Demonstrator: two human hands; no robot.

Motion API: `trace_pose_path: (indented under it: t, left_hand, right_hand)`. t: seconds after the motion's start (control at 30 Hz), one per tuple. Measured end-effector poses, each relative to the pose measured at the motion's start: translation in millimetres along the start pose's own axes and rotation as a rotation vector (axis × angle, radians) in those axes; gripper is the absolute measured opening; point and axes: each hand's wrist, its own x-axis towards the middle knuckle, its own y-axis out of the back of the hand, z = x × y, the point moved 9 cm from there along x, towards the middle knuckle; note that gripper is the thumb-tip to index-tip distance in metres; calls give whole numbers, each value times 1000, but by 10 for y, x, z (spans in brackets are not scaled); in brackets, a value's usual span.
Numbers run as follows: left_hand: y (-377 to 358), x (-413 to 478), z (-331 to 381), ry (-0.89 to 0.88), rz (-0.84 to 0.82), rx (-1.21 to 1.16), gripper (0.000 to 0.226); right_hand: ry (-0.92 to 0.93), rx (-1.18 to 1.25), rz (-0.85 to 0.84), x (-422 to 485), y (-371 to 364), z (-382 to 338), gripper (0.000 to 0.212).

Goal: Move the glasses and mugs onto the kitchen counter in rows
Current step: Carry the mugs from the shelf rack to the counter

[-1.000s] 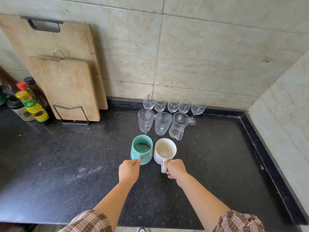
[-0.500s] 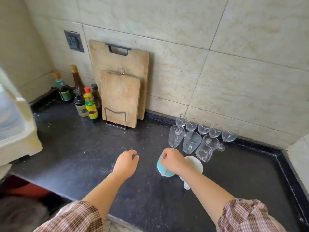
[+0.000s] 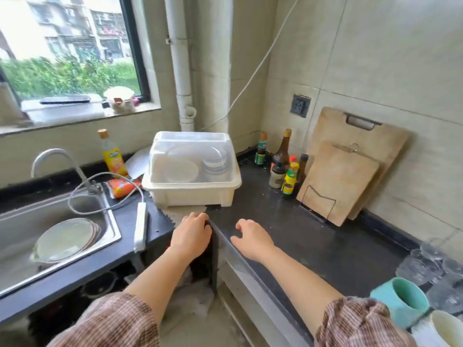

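A teal mug and a white mug stand at the lower right on the black counter, with several blurred clear glasses behind them. My left hand hovers over the counter's corner gap, fingers loosely curled, holding nothing. Over the counter's front edge my right hand is spread, also holding nothing. Both hands are far left of the mugs and glasses.
A white covered dish rack sits ahead of my hands. Sauce bottles and two wooden cutting boards lean at the back wall. To the left are a steel sink with plates, a tap, and a power strip.
My view has swung left from the mugs and glasses toward the sink and dish rack. Both hands let go of the mugs and moved left, away from them.
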Motion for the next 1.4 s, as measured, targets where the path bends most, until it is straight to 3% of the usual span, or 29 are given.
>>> trace_pose_path:
  t: [0.37, 0.7, 1.1, 1.4]
  left_hand:
    - [1850, -1234, -2811, 475, 200, 198, 39]
    - [3332, -2099, -4585, 811, 333, 273, 44]
    - [4625, -2250, -6772, 1028, 443, 218, 44]
    - [5020, -2820, -8124, 1141, 549, 132, 49]
  right_hand:
    - [515, -205, -84, 97, -1125, -3350, 50]
    - [910, -296, -59, -59, -1856, -5983, 52]
    - [1108, -174, -139, 214, -2715, -8639, 49]
    - [1182, -143, -259, -113, -3730, -9888, 51]
